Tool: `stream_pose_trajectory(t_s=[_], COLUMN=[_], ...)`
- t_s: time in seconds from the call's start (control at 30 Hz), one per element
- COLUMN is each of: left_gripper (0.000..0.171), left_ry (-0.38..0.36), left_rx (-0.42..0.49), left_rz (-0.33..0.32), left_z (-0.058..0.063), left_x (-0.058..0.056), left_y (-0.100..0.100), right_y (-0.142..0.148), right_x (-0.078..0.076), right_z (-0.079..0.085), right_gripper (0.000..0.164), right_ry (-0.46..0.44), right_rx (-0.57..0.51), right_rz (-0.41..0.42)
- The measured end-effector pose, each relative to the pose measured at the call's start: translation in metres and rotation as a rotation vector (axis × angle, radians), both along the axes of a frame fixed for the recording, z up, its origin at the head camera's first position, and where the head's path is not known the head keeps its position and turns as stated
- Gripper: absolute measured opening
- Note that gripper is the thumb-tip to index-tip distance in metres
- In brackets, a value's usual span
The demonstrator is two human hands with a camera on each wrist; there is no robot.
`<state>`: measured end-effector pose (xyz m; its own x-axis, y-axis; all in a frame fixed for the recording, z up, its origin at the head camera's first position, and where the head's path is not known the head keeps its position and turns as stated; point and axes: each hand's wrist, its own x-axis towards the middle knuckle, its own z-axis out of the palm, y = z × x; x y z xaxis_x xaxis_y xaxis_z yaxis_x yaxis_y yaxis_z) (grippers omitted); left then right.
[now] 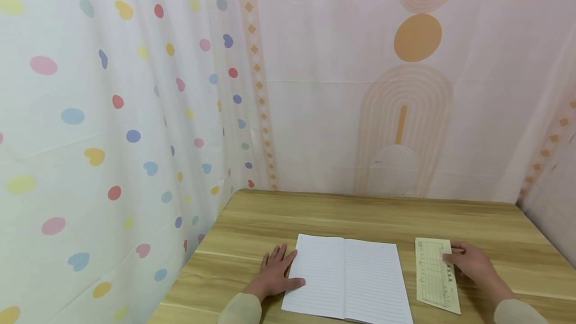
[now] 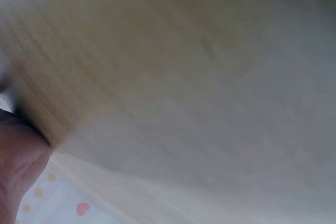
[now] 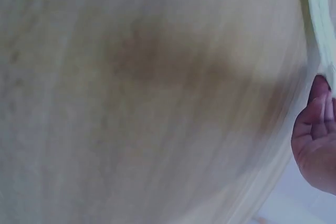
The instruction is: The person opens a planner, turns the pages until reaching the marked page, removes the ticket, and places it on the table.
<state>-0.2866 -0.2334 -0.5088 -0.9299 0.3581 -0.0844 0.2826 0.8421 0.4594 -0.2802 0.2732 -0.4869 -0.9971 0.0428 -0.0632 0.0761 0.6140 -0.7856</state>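
Note:
An open lined notebook (image 1: 371, 279) lies on the wooden table, its two white ruled pages facing up. My left hand (image 1: 275, 275) rests at its left edge with fingers spread, the thumb on the page; the left wrist view catches only part of that hand (image 2: 21, 156). To the notebook's right, my right hand (image 1: 472, 263) pinches the right edge of a yellowish printed slip (image 1: 434, 274), thumb on top and fingers behind. In the right wrist view the curled fingers of the right hand (image 3: 315, 135) hold the pale edge of the slip (image 3: 320, 19).
The wood-grain table (image 1: 360, 214) reaches back to a hanging patterned curtain (image 1: 315, 129). Another curtain with coloured dots (image 1: 135, 164) hangs along the left side. A gap of bare tabletop separates the slip from the notebook.

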Motion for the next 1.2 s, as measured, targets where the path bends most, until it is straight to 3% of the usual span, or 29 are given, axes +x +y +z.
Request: stream_pose_trajectory(t_s=[0.27, 0.63, 0.93, 1.2], left_gripper=[0.095, 0.090, 0.090, 0.093], left_ry=[-0.001, -0.018, -0.021, -0.037], left_rx=[0.020, 0.016, 0.024, 0.040], left_rz=[0.003, 0.000, -0.004, 0.005], left_z=[0.002, 0.008, 0.014, 0.012], left_x=[0.000, 0.004, 0.008, 0.005], left_y=[-0.001, 0.002, 0.004, 0.003], right_y=[-0.003, -0.039, -0.068, -0.090], right_x=[0.004, -0.001, 0.001, 0.001], right_z=[0.004, 0.004, 0.001, -0.005], right_gripper=[0.065, 0.059, 0.056, 0.061], right_ry=[0.052, 0.122, 0.182, 0.246], right_rx=[0.082, 0.093, 0.074, 0.196], right_rz=[-0.030, 0.030, 0.125, 0.235])
